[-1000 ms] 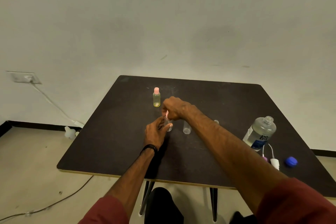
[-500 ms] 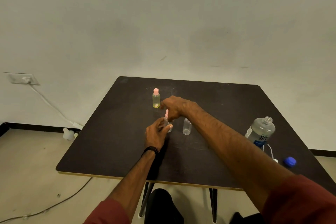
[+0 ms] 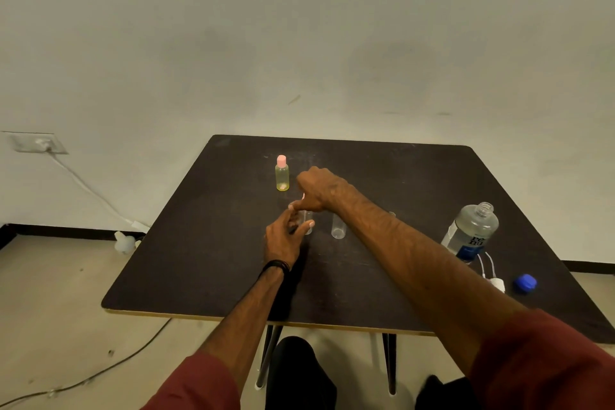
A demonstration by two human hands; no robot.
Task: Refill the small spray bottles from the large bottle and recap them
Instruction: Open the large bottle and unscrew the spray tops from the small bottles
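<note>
My left hand (image 3: 283,240) grips a small clear spray bottle (image 3: 307,225) standing on the dark table (image 3: 206,260). My right hand (image 3: 316,190) is directly over that bottle's top, fingers curled on its pink cap, which is almost hidden. An open, capless small clear bottle (image 3: 338,226) stands just to the right. A capped small bottle with yellow liquid and a pink cap (image 3: 282,174) stands behind to the left. The large clear bottle (image 3: 471,231), open at the neck, stands at the right. Its blue cap (image 3: 524,283) lies near the table's right edge.
A white spray head with a thin tube (image 3: 496,281) lies beside the blue cap. Another small clear item (image 3: 391,214) peeks from behind my right forearm. A cable (image 3: 86,188) runs from a wall socket to the floor at left.
My right hand has come down over the top of the held bottle, hiding the pink cap that was visible before. My left hand keeps its grip on the bottle.
</note>
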